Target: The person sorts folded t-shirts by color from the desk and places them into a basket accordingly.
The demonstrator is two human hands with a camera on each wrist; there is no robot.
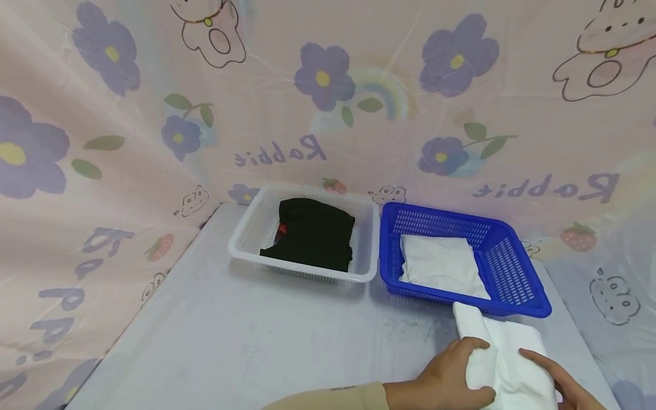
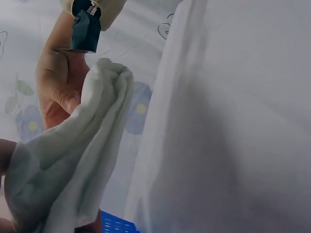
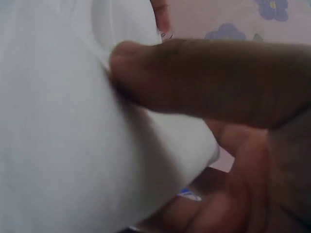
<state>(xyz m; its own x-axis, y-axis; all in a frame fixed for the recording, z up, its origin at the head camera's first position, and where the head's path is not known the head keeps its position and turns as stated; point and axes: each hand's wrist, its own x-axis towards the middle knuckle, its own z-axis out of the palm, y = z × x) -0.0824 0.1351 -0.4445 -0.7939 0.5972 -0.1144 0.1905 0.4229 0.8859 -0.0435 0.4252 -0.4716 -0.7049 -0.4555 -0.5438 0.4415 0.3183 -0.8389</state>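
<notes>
A folded white cloth (image 1: 504, 356), layered and soft, is held up between both hands at the front right in the head view. My left hand (image 1: 443, 376) grips its left side, thumb and index finger spread over the top face. On the opposite side, my right hand (image 1: 566, 384) pinches the cloth. The right wrist view shows its thumb (image 3: 180, 80) pressed on the cloth, with the other fingers behind. Folded layers of the cloth (image 2: 97, 131) show edge-on in the left wrist view. Just beyond stands a blue basket (image 1: 512, 267) with another folded white cloth (image 1: 441, 262) in it.
A white basket (image 1: 238, 242) stands left of the blue one, with folded black clothing (image 1: 318, 233) and a bit of red inside. Both are on a table with a pale cover (image 1: 246, 330). A patterned curtain (image 1: 359, 148) hangs behind and along the sides.
</notes>
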